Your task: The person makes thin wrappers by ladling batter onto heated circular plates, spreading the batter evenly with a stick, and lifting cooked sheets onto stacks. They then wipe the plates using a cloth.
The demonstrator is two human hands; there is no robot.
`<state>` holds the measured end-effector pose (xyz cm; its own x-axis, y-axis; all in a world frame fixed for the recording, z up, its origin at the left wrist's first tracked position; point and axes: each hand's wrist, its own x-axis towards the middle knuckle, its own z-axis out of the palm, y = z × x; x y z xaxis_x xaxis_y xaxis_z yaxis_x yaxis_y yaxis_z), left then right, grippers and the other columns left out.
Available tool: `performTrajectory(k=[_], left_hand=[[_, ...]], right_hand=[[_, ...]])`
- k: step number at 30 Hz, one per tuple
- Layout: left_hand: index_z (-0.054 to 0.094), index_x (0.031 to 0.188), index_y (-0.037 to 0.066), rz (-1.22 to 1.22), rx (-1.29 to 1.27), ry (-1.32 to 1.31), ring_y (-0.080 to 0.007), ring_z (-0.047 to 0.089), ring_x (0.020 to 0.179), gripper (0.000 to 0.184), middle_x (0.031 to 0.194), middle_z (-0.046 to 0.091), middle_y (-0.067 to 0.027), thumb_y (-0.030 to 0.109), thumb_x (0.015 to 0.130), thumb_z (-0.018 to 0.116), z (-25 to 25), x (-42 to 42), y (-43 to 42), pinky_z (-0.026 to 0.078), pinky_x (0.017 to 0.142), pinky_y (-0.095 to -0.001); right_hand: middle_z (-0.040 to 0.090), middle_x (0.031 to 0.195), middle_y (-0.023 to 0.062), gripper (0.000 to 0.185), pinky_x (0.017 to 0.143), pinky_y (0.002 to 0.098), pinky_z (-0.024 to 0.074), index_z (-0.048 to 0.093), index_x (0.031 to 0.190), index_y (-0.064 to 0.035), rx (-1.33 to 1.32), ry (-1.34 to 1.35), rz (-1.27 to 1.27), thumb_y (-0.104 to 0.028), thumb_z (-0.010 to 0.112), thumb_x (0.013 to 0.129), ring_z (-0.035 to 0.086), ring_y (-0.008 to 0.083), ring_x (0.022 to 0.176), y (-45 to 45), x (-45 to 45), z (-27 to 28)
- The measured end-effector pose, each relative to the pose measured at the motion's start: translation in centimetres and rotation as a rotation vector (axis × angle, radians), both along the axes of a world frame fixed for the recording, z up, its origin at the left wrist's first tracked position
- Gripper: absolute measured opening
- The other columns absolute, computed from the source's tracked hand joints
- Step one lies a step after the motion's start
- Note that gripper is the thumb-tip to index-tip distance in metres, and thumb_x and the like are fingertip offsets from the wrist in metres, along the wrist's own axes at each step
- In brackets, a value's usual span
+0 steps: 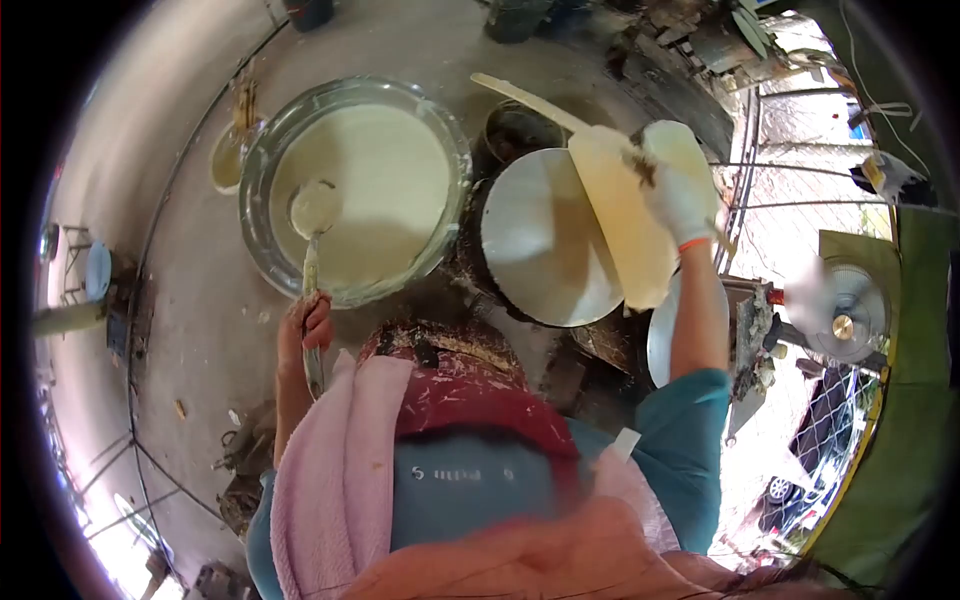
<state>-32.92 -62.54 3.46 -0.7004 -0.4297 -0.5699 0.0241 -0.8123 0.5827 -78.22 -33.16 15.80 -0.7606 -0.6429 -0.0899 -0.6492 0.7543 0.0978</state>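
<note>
My left hand (pixel 315 325) is closed around the handle of a ladle (pixel 316 208). The ladle's bowl rests in the pale liquid batter (pixel 390 180) of a wide metal basin (pixel 255 235). On the right, my right hand (pixel 683 205) wears a white glove and looks closed at the upper edge of a thin, pale yellow sheet (pixel 622 220). A long, light stick (pixel 525 100) runs along that edge toward the hand. The sheet hangs partly over a round, white-topped cooking surface (pixel 535 235). Blur and the glove hide exactly how the fingers grip.
Behind the round surface stands a dark pot (pixel 520 130). Another round, pale surface (pixel 662 335) lies partly under my right forearm. A fan (pixel 845 315) stands at the right, near wire mesh. Left of the basin is a small container (pixel 228 165) with a brush-like bundle.
</note>
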Motion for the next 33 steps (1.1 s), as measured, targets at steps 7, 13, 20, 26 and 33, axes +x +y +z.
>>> performTrajectory(k=[7, 13, 20, 26, 33], left_hand=[[0.054, 0.096, 0.004, -0.001, 0.034, 0.050, -0.0039, 0.028, 0.035, 0.019, 0.059, 0.035, 0.0059, 0.022, 0.097, 0.049, -1.8, -6.0, 2.6, 0.022, 0.035, -0.0210], [0.054, 0.096, 0.002, 0.015, -0.004, 0.064, -0.0029, 0.027, 0.033, 0.018, 0.058, 0.034, 0.0064, 0.020, 0.096, 0.051, 0.9, -11.5, 5.8, 0.019, 0.034, -0.0191], [0.050, 0.100, 0.000, 0.072, -0.051, 0.000, -0.0011, 0.029, 0.032, 0.018, 0.058, 0.034, 0.0074, 0.017, 0.100, 0.044, 3.2, -15.3, 9.1, 0.019, 0.030, -0.0168], [0.047, 0.104, -0.002, 0.075, 0.104, 0.076, -0.0016, 0.030, 0.032, 0.017, 0.058, 0.035, 0.0064, 0.014, 0.098, 0.046, 1.8, -15.5, 9.2, 0.022, 0.027, -0.0169], [0.050, 0.105, -0.003, -0.037, -0.025, -0.024, -0.0026, 0.028, 0.031, 0.026, 0.058, 0.036, 0.0064, 0.022, 0.097, 0.051, 1.8, -15.9, 8.1, 0.020, 0.027, -0.0162]], right_hand=[[0.066, 0.100, 0.0195, 0.039, 0.084, 0.0429, 0.0500, 0.064, 0.110, -0.0099, -0.031, 0.180, -0.152, -0.025, 0.059, 0.074, 0.063, 0.0354, 0.094, 3.4, -14.3, 12.2], [0.068, 0.086, 0.0089, 0.038, 0.061, 0.0278, 0.0494, 0.064, 0.112, 0.0011, -0.978, -0.006, -0.402, -0.017, 0.068, 0.079, 0.061, 0.0125, 0.070, 17.4, -25.2, 11.0], [0.065, 0.080, 0.0065, 0.021, 0.056, 0.0279, 0.0460, 0.065, 0.097, 0.0010, -1.592, -0.108, -0.800, -0.012, 0.069, 0.081, 0.058, 0.0144, 0.067, 29.1, -27.1, -10.2], [0.065, 0.098, 0.0106, 0.031, 0.068, 0.0300, 0.0487, 0.056, 0.111, 0.0018, -1.722, -0.149, -1.238, 0.002, 0.063, 0.082, 0.060, 0.0165, 0.080, 30.5, -24.2, -29.6], [0.068, 0.095, 0.0226, 0.044, 0.075, 0.0419, 0.0512, 0.052, 0.122, 0.0034, -0.946, 0.079, -1.225, -0.022, 0.058, 0.086, 0.066, 0.0375, 0.086, 29.5, -20.1, -26.5]])
